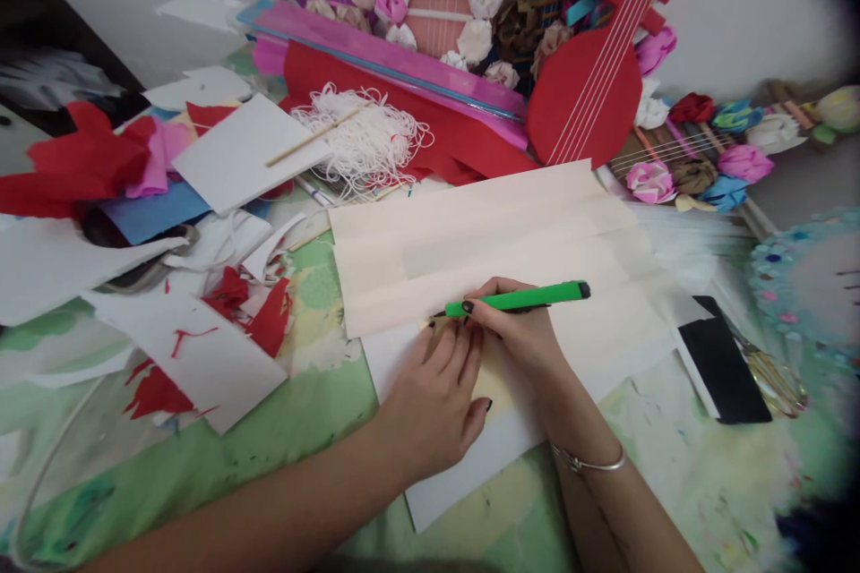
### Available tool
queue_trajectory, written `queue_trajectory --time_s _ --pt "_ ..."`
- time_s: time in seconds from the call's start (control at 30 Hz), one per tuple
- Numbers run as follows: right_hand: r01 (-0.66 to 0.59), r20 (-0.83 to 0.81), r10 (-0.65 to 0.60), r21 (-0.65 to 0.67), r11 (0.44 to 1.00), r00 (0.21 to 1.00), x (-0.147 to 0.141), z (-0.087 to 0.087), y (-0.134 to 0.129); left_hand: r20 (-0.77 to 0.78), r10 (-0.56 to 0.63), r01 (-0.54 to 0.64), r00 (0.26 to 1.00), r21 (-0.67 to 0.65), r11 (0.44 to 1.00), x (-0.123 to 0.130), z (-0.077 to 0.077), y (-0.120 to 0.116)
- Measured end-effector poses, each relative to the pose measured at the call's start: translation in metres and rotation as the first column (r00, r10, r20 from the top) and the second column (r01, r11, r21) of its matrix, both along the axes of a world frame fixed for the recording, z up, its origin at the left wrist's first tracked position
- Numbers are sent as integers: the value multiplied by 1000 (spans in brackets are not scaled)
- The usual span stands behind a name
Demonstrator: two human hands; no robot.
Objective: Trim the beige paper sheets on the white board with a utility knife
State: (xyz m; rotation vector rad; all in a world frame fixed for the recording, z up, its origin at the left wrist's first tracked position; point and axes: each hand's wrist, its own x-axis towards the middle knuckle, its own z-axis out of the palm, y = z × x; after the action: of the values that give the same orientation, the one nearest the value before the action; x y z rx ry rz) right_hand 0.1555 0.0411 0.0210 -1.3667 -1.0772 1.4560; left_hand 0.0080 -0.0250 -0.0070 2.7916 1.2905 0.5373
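The left hand (pixel 430 407) lies palm down on the papers, fingers close together and thumb apart, pressing rather than gripping as far as we can see. Just beside its fingertips, the right hand (pixel 514 322) is clamped on a green pen (pixel 528 296), whose dark tip points left, near the edge of the cream paper (pixel 470 233). That creased sheet lies mostly beyond the hands, over a white sheet (pixel 440 497); a yellowish piece (pixel 501 394) seems to run under the left hand, but the fingers hide much of it. Working across from the left, we find a white offcut (pixel 228 376), red scraps (pixel 272 318), white string (pixel 369 139), a red toy guitar (pixel 588 85) just beyond the cream paper, and scissors (pixel 772 376). We judge that too light a press from the left hand could let the overlapping papers slide and send a mark astray. Creases could make the tip jump, and with fingertips so near, we could easily ink them.
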Motion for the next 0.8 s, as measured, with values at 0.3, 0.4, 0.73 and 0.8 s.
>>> queue_trajectory --time_s 0.3,0.4,0.73,0.8 --pt "-3 52 1 38 999 999 2 3 1 -39 -3 2 999 -22 1000 0 -1 0" --pt "-4 71 1 37 999 998 2 3 1 -41 -10 10 999 -19 1000 0 -1 0" --pt "11 24 -12 37 999 1000 3 2 1 -31 -11 10 999 -19 1000 -1 0 -1" --pt "13 13 -13 30 999 1000 3 3 1 -36 -12 12 999 -17 1000 -1 0 -1"
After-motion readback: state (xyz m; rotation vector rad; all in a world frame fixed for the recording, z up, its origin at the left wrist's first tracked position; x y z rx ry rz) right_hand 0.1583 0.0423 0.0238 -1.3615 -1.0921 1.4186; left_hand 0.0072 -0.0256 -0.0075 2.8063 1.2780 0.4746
